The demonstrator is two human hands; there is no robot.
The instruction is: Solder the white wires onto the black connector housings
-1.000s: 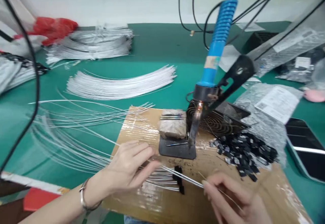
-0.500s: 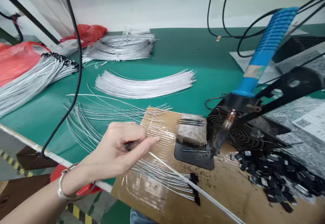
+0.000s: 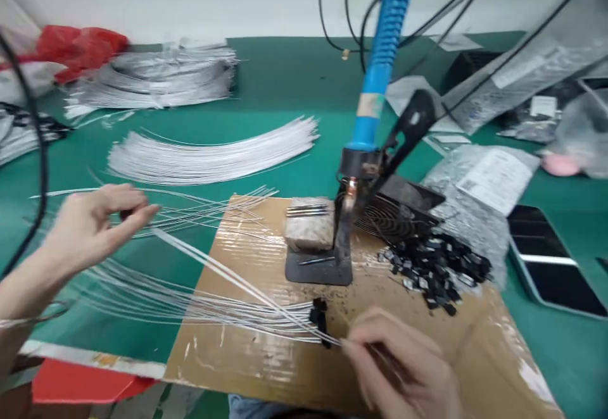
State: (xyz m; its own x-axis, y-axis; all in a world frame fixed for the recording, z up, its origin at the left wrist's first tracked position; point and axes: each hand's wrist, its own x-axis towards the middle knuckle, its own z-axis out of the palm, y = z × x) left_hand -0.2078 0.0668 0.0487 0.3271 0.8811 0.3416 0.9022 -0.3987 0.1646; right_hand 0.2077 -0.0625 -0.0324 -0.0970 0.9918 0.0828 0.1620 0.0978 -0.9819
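Note:
My left hand (image 3: 90, 224) hovers over the green mat at the left, fingers pinched on the far end of thin white wires (image 3: 223, 273). My right hand (image 3: 403, 368) sits at the bottom centre over the brown cardboard (image 3: 266, 356), closed on the near end of the same wires. The wires stretch diagonally between both hands. A row of white wires with small black end pieces (image 3: 320, 321) lies on the cardboard just left of my right hand. A blue-handled soldering iron (image 3: 375, 90) stands in its black stand (image 3: 327, 267) behind.
A heap of small black parts (image 3: 437, 267) lies right of the stand. A sponge block (image 3: 308, 232) sits beside the iron. Bundles of white wires (image 3: 209, 153) lie on the green mat (image 3: 285, 90). A phone (image 3: 546, 261) and plastic bags (image 3: 484, 178) are at the right.
My left hand has slid left off the cardboard, drawing the wires out along the mat. My right hand has come back into view at the bottom. The view swung right.

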